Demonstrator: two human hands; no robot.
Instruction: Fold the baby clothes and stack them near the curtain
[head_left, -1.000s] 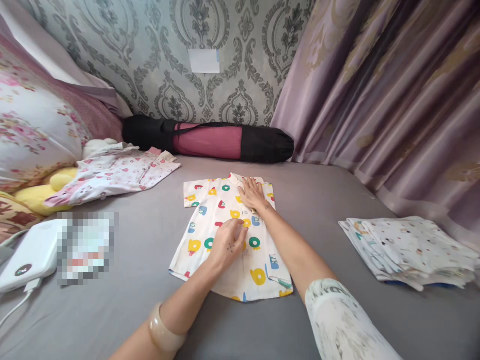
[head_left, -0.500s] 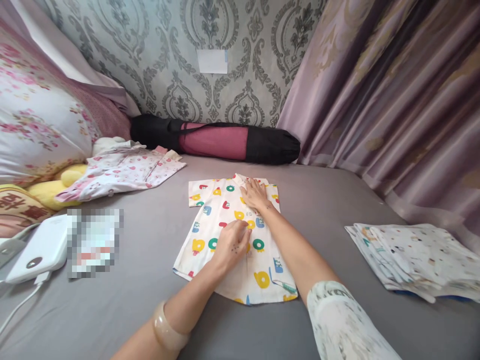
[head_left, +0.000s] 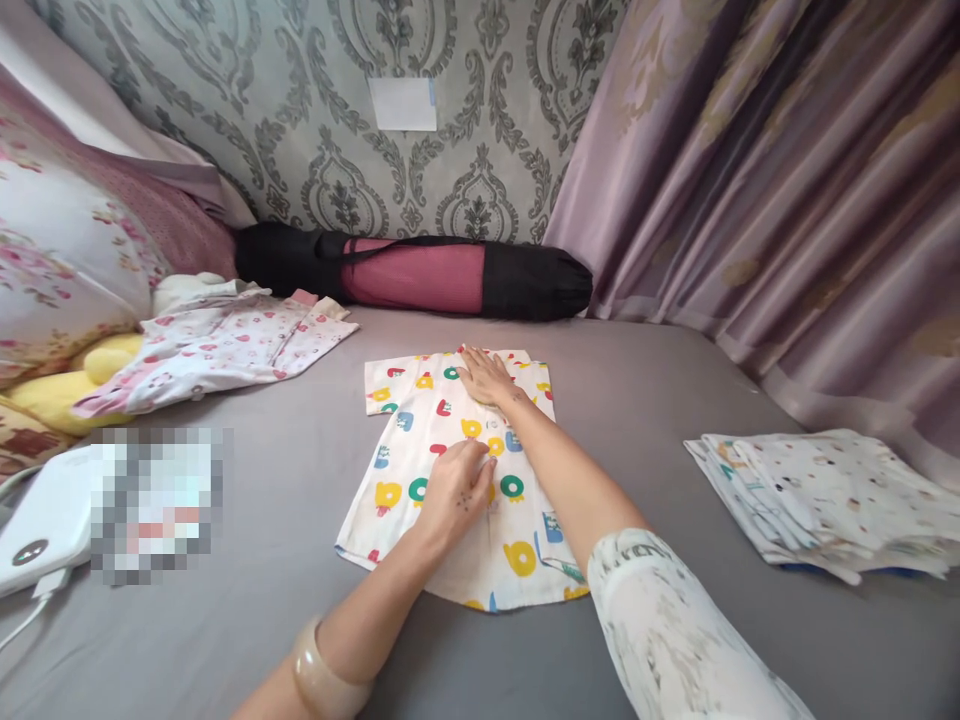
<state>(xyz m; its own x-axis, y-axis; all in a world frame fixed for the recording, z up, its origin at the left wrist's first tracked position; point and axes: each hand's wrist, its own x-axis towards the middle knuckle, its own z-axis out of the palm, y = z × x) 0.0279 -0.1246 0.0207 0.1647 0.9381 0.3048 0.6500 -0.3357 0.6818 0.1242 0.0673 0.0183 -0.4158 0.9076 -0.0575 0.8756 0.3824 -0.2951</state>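
Observation:
A white short-sleeved shirt with a yellow, green, red and blue letter print lies spread on the grey bed sheet, collar end away from me. My left hand, with a pale bangle on the wrist, rests at the middle of the shirt front. Its fingers are curled with the tips against the cloth, apparently pinching it at the button placket. Farther up, my right hand lies flat over the collar area, fingers stretched out. It covers most of the collar.
To the right sits a stack of folded printed clothes. A pink-and-white garment, a white power bank with a cable, and a blurred-out item are at left. Along the wall lies a black-and-pink long bag.
My right hand has slid left and slightly away from me over the collar. My left hand stays on the same part of the shirt. The view has shifted a little.

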